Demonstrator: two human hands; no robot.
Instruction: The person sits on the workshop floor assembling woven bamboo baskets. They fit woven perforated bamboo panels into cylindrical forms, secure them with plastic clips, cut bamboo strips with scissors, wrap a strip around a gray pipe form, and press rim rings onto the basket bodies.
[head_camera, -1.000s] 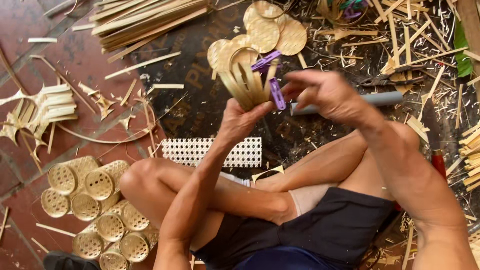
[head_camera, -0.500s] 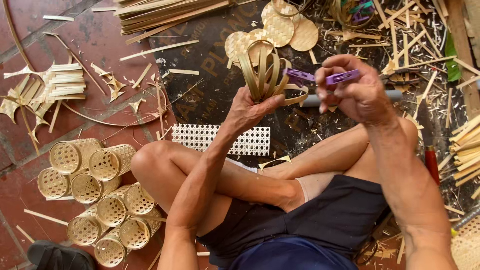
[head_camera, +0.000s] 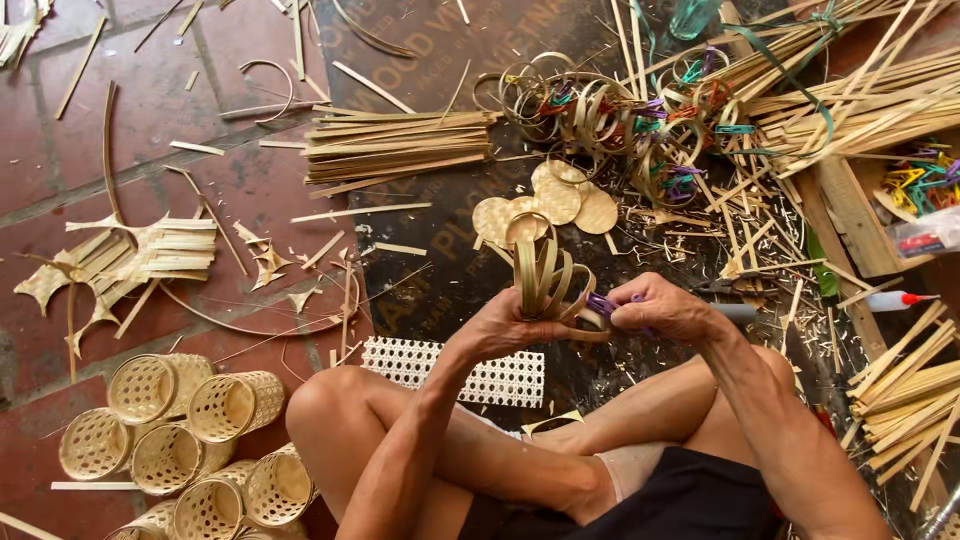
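Several small woven bamboo baskets (head_camera: 195, 420) are lying on the red tile floor (head_camera: 150, 110) at far left. Near the middle, above crossed legs, the left hand (head_camera: 500, 328) is wrapping its grip around a bundle of bamboo strip rings (head_camera: 545, 282). Just beside it, the right hand (head_camera: 665, 308) is pinching its grip shut on a purple band (head_camera: 602, 304) at the bundle's edge.

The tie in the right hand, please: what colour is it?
Purple tie, gripped by the right hand; head view.
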